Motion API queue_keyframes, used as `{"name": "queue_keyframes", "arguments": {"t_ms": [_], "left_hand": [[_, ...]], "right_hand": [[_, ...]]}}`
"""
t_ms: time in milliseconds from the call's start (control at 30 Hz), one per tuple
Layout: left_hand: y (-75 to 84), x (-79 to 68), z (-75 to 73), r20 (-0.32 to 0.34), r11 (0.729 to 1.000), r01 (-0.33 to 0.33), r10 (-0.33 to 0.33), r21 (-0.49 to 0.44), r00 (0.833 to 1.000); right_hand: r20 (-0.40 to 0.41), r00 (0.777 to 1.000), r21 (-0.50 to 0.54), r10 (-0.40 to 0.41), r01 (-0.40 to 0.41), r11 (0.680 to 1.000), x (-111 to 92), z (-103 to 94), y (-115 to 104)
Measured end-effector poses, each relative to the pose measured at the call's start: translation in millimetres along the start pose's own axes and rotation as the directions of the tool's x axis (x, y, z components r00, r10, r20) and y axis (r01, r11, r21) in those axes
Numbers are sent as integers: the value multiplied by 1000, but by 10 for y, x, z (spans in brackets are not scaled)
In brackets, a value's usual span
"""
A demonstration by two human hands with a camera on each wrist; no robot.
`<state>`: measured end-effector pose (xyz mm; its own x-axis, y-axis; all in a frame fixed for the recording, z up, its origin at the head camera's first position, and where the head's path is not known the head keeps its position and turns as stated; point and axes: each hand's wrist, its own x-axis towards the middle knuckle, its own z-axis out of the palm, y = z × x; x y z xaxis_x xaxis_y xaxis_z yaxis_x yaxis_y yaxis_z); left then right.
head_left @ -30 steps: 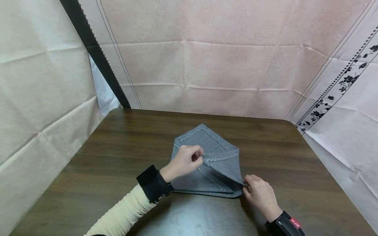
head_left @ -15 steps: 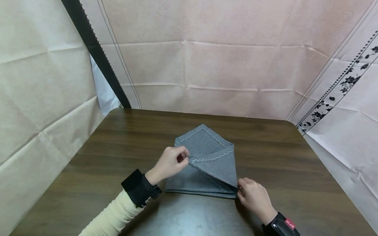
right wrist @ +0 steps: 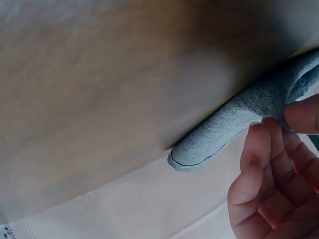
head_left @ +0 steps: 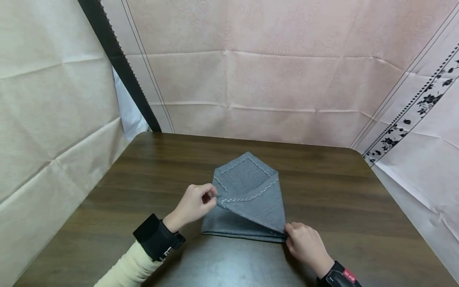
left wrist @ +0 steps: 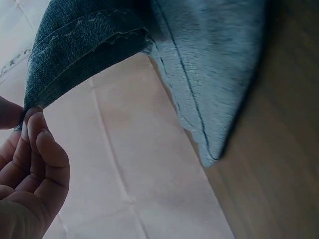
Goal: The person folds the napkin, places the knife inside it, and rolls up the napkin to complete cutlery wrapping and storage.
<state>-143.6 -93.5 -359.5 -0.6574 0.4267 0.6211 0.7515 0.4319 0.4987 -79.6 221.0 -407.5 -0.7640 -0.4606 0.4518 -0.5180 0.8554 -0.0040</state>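
Observation:
A grey-blue cloth (head_left: 247, 199) with light stitching along its edges lies folded on the table, its far end coming to a point. My left hand (head_left: 195, 202) pinches a corner of the upper flap at the cloth's left side. In the left wrist view that flap of cloth (left wrist: 84, 50) arches up from the thumb and fingertips. At the near right corner my right hand (head_left: 306, 245) pinches the folded edge. The right wrist view has the rolled edge of the cloth (right wrist: 219, 134) between thumb and fingers. Below the raised flap, a dark gap opens above the lower layers.
The brown wooden table (head_left: 143, 179) extends around the cloth on all sides. Pale creased sheets (head_left: 269, 79) hang behind it and to both sides. A black strip (head_left: 122, 67) runs down the sheet at the left.
My left hand has drawn the flap's corner leftward and slightly toward me, to the cloth's left side. My right hand has shifted a little left, still pinching its corner; the cloth looks narrower.

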Motion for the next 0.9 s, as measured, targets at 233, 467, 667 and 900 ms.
{"name": "queue_keyframes", "arguments": {"t_ms": [233,467,667,900], "left_hand": [[-149,-155,-25,168,997,54,-61,46,984],[-276,-264,4,432,987,131,-160,96,887],[-266,-298,37,516,984,128,-173,122,839],[-247,-305,56,562,981,129,-188,143,806]], "right_hand": [[-17,992,-67,-127,126,990,-18,44,-17],[-85,971,-127,-224,212,969,-37,101,-23],[29,979,-111,-200,202,973,-21,25,-42],[140,989,24,-47,44,999,307,-171,110]]}}
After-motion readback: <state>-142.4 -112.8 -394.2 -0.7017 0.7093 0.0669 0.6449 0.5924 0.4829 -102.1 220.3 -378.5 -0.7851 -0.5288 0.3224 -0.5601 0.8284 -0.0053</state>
